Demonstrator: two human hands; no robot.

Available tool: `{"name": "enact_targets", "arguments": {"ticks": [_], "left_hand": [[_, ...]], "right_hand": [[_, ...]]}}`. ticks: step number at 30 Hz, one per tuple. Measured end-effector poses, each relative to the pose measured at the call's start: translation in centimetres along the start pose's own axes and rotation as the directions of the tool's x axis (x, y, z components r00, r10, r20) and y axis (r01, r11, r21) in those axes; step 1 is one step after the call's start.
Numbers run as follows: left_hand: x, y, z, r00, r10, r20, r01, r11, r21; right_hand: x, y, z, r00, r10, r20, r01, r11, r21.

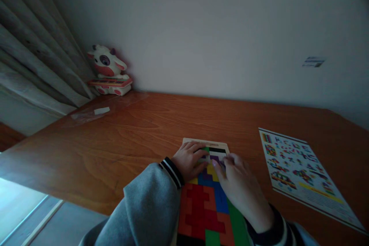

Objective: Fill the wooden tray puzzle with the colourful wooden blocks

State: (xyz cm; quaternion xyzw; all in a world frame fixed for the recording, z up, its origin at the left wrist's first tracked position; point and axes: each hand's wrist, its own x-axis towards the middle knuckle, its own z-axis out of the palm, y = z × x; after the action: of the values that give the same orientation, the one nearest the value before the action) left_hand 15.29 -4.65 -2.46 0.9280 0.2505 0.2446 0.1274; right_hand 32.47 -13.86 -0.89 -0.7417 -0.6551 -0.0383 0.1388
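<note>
A wooden puzzle board [206, 143] lies on the table, filled with flat block pieces in red, orange, blue, green, yellow, purple and black. My left hand [190, 160] rests on its upper left part, fingers apart and pointing right, holding nothing visible. Over the upper right edge is my right hand [238, 180], its thumb and fingers bent together around a small purple piece [215, 159] or beside it; whether anything is gripped there is too small to tell. Red pieces [198, 207] show below my hands, with a green piece [238, 223] along the right.
A printed sheet [302, 177] with pictures of block models lies to the right on the wooden table [138, 138]. At the back left stands a cow-shaped toy [109, 71], with clear plastic and a white slip [102, 110] before it. A curtain [37, 54] hangs at the left.
</note>
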Motion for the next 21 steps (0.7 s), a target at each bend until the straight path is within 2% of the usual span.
{"name": "enact_targets", "arguments": {"ticks": [4,7,11,14,17,21], "left_hand": [[-0.1,-0.4,0.4,0.999,0.005,-0.036,-0.006,0.999,-0.033],[-0.2,-0.8,0.7,0.996,0.007,-0.085,-0.013,0.997,-0.070],[-0.2,-0.9,0.8,0.987,0.009,-0.162,-0.026,0.994,-0.103],[-0.3,-0.9,0.6,0.983,-0.001,-0.185,-0.020,0.994,-0.109],[-0.5,-0.9,0.4,0.985,-0.031,-0.171,0.013,0.994,-0.106],[-0.5,-0.7,0.1,0.989,-0.050,-0.141,0.035,0.993,-0.109]], "right_hand": [[-0.4,2.4,1.0,0.999,-0.047,-0.009,0.048,0.988,0.144],[-0.7,3.6,2.1,0.995,-0.027,-0.095,0.048,0.972,0.229],[-0.9,4.1,3.0,0.974,0.026,-0.226,0.053,0.940,0.336],[-1.1,4.1,2.8,0.962,-0.005,-0.273,0.122,0.902,0.415],[-1.5,4.0,2.4,0.961,-0.079,-0.264,0.194,0.875,0.444],[-1.7,4.1,2.3,0.976,-0.052,-0.213,0.151,0.862,0.484]]}}
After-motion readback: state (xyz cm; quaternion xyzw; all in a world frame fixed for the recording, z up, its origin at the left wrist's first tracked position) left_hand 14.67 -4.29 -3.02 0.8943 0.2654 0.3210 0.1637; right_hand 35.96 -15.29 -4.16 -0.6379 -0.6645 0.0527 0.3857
